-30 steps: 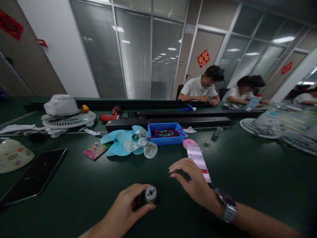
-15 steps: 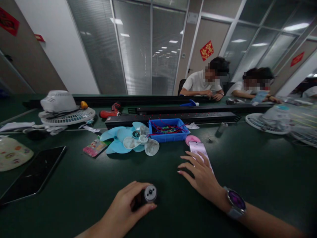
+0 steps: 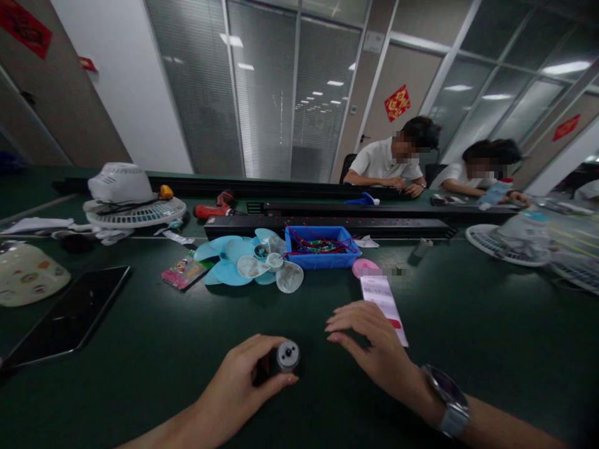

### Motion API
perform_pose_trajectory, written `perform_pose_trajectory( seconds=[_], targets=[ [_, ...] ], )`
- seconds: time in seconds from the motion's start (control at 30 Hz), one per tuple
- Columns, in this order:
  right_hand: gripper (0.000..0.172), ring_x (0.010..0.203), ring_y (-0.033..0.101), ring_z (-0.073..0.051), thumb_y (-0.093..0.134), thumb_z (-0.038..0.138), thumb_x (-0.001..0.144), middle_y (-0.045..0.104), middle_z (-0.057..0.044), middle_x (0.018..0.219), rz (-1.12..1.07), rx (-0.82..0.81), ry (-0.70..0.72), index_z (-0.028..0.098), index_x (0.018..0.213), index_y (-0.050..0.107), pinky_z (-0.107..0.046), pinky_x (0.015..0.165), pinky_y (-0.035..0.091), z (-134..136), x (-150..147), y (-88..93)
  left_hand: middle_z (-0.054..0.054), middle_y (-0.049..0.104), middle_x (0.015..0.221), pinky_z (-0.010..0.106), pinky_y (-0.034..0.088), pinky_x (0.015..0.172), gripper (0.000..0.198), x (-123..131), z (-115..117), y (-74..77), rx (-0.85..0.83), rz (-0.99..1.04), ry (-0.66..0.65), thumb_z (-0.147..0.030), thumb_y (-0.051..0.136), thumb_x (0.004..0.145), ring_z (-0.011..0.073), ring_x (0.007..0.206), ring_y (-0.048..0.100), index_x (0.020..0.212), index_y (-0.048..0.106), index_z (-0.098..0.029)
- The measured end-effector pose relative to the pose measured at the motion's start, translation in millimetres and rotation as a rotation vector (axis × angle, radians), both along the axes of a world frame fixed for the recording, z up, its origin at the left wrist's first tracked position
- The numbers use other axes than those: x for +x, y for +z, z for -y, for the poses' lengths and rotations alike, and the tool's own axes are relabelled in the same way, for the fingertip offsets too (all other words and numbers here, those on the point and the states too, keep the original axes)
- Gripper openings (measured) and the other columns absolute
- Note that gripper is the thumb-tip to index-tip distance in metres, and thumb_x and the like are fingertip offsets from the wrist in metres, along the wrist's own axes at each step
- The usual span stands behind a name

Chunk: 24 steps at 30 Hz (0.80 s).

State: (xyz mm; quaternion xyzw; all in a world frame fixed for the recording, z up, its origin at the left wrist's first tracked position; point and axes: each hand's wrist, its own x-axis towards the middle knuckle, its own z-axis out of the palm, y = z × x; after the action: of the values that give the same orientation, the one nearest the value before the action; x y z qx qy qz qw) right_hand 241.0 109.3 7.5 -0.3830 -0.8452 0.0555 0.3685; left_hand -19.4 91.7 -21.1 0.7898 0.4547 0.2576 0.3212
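Observation:
A small grey metal cylinder [image 3: 288,356], with a round end and dark holes facing up, is between the thumb and fingers of my left hand [image 3: 243,380]. My right hand [image 3: 374,343] hovers over the dark green table, its thumb apart from its slightly curled fingers and nothing in it. Just beyond it lies a phone [image 3: 381,299] with a lit screen showing digits and a red button. A pink round object [image 3: 365,268] touches the phone's far end. The blue tray [image 3: 322,260] behind holds wires and green circuit boards.
Blue and clear fan blades [image 3: 238,277] lie left of the tray, beside a colourful packet [image 3: 183,272]. A black tablet [image 3: 70,318] is at left. Behind are a red power tool [image 3: 215,209], black bars [image 3: 327,229] and fan parts [image 3: 135,212]. Two people sit across the table.
My right hand has drawn back from the phone toward my left hand, uncovering the screen. My left hand still has the cylinder. The view has shifted slightly.

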Motion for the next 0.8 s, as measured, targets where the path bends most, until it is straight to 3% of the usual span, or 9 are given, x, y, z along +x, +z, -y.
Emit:
perform_pose_trajectory(
  seconds=[0.1,0.2,0.4,0.8],
  targets=[
    [0.007,0.086,0.068,-0.014,0.062,0.027,0.093,0.074,0.001,0.092,-0.049,-0.078,0.186,0.024,0.097,0.067,-0.029,0.078,0.051,9,-30,13.8,0.003,0.070,0.094,0.025,0.048,0.064,0.034,0,0,-2.2,0.008,0.028,-0.006,-0.038,0.069,0.084,0.0163,0.074,0.062,0.113,0.065,-0.022],
    [0.011,0.084,0.069,-0.013,0.057,0.028,0.097,0.075,0.001,0.093,-0.025,-0.036,0.286,0.022,0.098,0.066,-0.028,0.076,0.050,9,-50,14.8,0.003,0.070,0.091,0.025,0.048,0.065,0.031,-1,0,-3.5,0.021,0.047,-0.003,-0.036,0.070,0.084,0.0165,0.074,0.062,0.111,0.065,-0.021],
    [0.011,0.093,0.068,-0.014,0.054,0.024,0.098,0.074,0.000,0.102,0.008,-0.039,0.311,0.020,0.102,0.063,-0.029,0.081,0.048,3,-55,2.0,0.003,0.069,0.090,0.026,0.049,0.067,0.027,0,0,-4.1,0.017,0.063,-0.020,-0.032,0.070,0.084,0.0169,0.076,0.063,0.108,0.065,-0.021],
    [0.016,0.091,0.067,-0.014,0.050,0.023,0.099,0.073,-0.002,0.100,0.005,-0.086,0.315,0.020,0.101,0.065,-0.029,0.079,0.050,2,-56,-1.0,0.003,0.069,0.089,0.025,0.048,0.065,0.026,0,1,-3.9,0.037,0.073,-0.020,-0.033,0.070,0.084,0.0164,0.073,0.061,0.106,0.065,-0.020]
  ],
)
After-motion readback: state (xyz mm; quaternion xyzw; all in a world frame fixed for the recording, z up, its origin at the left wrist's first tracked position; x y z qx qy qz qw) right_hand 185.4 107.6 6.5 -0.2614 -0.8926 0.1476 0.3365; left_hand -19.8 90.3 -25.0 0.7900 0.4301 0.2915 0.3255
